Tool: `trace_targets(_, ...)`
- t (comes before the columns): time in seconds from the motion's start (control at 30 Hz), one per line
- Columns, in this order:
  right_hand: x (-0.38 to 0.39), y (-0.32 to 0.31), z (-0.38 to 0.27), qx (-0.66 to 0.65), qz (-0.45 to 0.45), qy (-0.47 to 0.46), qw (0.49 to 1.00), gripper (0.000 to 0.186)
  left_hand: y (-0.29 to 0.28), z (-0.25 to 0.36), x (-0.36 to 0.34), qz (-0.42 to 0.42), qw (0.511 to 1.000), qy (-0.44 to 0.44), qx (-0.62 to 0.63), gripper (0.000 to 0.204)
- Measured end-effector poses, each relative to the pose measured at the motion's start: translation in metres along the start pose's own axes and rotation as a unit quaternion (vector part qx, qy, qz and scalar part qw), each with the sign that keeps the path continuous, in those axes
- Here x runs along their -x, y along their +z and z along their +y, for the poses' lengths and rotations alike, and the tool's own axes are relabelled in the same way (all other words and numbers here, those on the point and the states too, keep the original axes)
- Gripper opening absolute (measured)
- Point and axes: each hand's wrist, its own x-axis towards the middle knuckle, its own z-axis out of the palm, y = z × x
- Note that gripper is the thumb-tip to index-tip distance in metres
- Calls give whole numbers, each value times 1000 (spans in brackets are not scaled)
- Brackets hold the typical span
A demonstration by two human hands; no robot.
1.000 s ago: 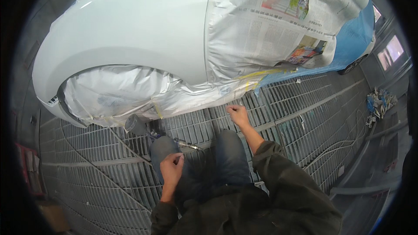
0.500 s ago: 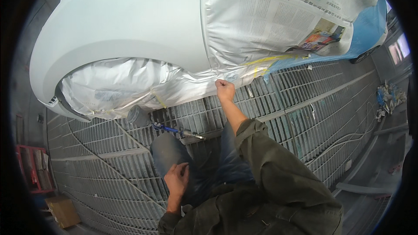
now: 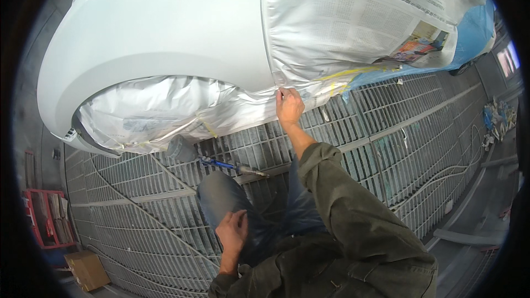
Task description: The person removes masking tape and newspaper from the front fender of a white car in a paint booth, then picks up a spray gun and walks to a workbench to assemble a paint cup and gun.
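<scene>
My right hand (image 3: 290, 106) reaches forward to the lower rear corner of a pale car fender (image 3: 182, 22). Its thumb and forefinger are pinched together at the seam where masking film (image 3: 259, 102) meets the panel; whatever lies between them is too small to see. Against my left thigh rests my left hand (image 3: 232, 232), fingers curled in with thumb and forefinger close together; their inner side is hidden. Newspaper masking (image 3: 342, 22) covers the car to the right of the fender. The wheel arch is filled with silvery-white film (image 3: 160, 102).
A spray gun (image 3: 221, 164) with a grey cup (image 3: 181, 149) lies on the floor grating (image 3: 143, 187) before my knees. Hoses cross the grating on both sides. A red rack (image 3: 49, 218) and a cardboard box (image 3: 87, 270) stand at left; crumpled waste (image 3: 499, 118) lies far right.
My right hand has moved up slightly, from the film below the fender to the fender's lower corner. My left hand stays at my thigh. The view has shifted a little.
</scene>
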Motion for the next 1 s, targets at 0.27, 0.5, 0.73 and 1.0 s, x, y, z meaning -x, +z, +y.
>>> trace_targets(0.27, -5, 9, 3, 51, 18, -47, 997, 12, -1, 1, -3, 1, 1000, 5, 6, 12)
trace_targets(0.5, 0, 13, -3, 66, 44, -47, 996, 11, -2, -6, 4, 1, 1000, -13, 26, 11)
trace_targets(0.73, 17, -3, 19, -30, -11, 167, 985, 22, -5, -14, -7, 5, 994, -49, 102, 11)
trace_targets(1.0, 58, -83, 81, -280, -52, 325, 902, 37, 41, 11, -143, -153, 780, -267, 544, 24)
